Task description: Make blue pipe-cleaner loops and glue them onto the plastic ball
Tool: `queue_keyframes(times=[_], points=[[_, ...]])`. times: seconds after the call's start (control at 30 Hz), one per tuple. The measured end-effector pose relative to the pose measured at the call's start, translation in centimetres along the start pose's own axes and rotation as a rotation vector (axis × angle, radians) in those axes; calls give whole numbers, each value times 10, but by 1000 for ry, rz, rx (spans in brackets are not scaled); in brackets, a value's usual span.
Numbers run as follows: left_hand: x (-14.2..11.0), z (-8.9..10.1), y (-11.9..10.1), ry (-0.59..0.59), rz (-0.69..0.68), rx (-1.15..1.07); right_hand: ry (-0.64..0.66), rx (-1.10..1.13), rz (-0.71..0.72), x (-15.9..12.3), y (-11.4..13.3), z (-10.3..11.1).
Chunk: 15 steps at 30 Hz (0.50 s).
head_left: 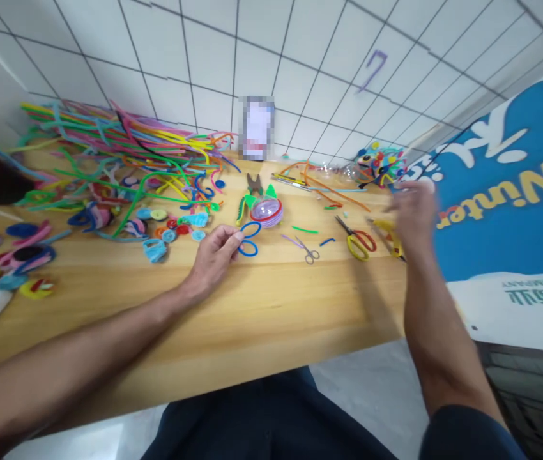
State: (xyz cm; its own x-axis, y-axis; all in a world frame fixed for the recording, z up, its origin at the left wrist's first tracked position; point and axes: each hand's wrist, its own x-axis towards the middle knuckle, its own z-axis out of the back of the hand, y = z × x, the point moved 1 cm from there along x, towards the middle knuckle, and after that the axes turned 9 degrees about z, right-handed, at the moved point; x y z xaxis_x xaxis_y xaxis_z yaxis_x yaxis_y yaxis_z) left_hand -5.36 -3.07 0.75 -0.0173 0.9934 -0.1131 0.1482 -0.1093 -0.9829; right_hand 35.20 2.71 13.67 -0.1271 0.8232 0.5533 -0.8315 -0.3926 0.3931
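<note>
My left hand (214,255) is closed, with thumb and fingers pinching a blue pipe cleaner (249,239) bent into two loops. Just beyond the loops sits a clear ball (267,211) with purple coils in its lower part, a red band round it and green pointed ears. My right hand (416,214) is raised at the right side of the table, smeared by motion, so its fingers cannot be read. Close to it lies a yellow-handled tool (391,235), partly hidden by the hand. Scissors with yellow and red handles (358,243) lie to its left.
Small scissors (310,253) and short pipe cleaner bits lie mid-table. Pliers (253,184) are behind the ball. Many pipe cleaners (132,137) are heaped at the back left, before finished fuzzy pieces (155,249). A phone (257,128) leans on the tiled wall; a blue board (506,191) stands right.
</note>
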Motion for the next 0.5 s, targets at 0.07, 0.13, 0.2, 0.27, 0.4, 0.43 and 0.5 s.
queue_keyframes(times=[0.07,0.13,0.2,0.27,0.4,0.43,0.5], points=[[-2,0,-2,9,14,17,25,-53,-67,-6,-15,-30],[-3,-1,-3,20,30,42,44,-88,-91,-8,-21,-42],[-5,-2,-3,31,44,59,19,-52,-59,-10,-12,-43],[-6,-3,-2,37,52,69,19,79,-22,-13,11,-44],[-8,-5,0,55,57,104,285,375,-40,-30,76,-75],[-9,-6,0,64,55,117,358,420,-37,-36,91,-86],[-10,-6,1,91,45,149,463,493,-16,-47,117,-108]])
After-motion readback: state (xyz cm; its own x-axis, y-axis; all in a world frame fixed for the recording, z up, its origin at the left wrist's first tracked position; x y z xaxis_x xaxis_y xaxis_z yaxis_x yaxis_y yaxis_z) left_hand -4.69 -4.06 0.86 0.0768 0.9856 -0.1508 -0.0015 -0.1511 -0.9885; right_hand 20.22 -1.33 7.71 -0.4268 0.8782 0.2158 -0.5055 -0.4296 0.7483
